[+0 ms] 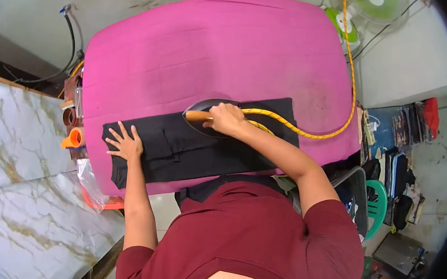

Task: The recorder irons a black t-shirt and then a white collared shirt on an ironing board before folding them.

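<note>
A black folded garment (214,148) with a pocket flap lies along the near side of an ironing table (216,56) covered in pink cloth. My right hand (228,118) is closed around the wooden handle of an electric iron (198,104), whose soleplate rests at the garment's far edge, partly on the pink cloth. A yellow cord (311,135) runs from the iron to the right and up. My left hand (127,143), fingers spread, lies flat on the garment's left end, gripping nothing.
Green fans (343,27) stand past the far right corner. At the right are a green plastic chair (378,211) and hanging clothes (399,176). An orange container (75,138) and a clear plastic bag (88,184) are at the table's left edge, beside a marble-patterned surface (19,149).
</note>
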A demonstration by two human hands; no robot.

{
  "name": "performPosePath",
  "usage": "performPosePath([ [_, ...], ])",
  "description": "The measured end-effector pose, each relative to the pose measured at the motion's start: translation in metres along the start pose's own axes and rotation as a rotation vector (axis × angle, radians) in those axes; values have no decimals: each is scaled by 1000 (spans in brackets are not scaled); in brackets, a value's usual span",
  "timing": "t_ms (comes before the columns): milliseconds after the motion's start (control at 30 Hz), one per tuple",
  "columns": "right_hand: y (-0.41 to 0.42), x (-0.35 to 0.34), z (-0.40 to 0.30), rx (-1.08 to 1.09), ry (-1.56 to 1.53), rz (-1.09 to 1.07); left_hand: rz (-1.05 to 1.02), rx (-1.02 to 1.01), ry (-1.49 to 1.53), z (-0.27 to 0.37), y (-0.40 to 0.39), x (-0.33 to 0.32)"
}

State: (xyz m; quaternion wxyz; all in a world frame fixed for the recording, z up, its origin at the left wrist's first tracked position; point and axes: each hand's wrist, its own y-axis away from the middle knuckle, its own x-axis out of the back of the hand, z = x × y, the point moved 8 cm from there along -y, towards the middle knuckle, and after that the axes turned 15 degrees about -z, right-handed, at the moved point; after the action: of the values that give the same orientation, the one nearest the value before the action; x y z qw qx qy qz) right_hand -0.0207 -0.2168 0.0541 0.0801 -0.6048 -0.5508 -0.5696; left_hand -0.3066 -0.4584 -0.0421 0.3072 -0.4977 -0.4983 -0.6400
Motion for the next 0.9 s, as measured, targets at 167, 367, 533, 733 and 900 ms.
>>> performPosePath([
  [167, 47, 19, 101, -320, -174, 116, 1, 7, -1, -5, 2, 0],
  [367, 177, -8, 324, -820, -471, 511, -45, 77, -26, -4, 0, 1],
  [533, 232, -36, 418, -986, -715, 603, 360, -529, -15, 147, 68, 7],
  [733, 268, -7, 313, -868, 161, 1124, 69, -1383, -76, 349, 213, -26],
  [900, 257, -101, 233, -787, -38, 854, -76, -1503, -163, 443, 267, -55],
])
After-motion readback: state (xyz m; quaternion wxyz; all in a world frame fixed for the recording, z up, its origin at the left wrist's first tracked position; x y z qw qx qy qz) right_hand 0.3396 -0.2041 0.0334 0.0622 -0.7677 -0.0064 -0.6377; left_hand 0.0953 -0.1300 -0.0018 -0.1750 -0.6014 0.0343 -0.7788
